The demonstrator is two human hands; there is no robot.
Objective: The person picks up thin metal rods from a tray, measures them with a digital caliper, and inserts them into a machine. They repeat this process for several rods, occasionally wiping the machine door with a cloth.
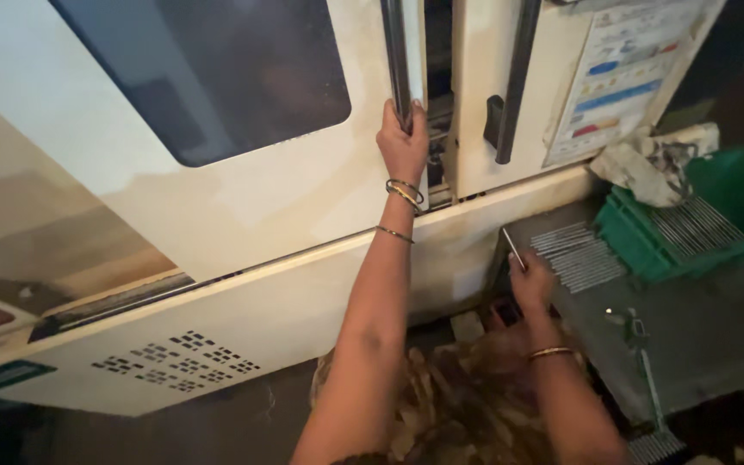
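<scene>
Left hand (403, 142) at top centre, grip clamped on the machine door handle (396, 60), arm stretched straight up; door (243, 185) looks barely parted. Right hand (530, 282) lower right, grip pinched on a thin metal rod (513, 248), wrist bent, beside the rod rows (579, 256) on the bench (699, 344). Looks like door-opening step; sliding it wants a steady sideways pull.

Head-worn view, angled down, close to machine door (217, 172)
</scene>
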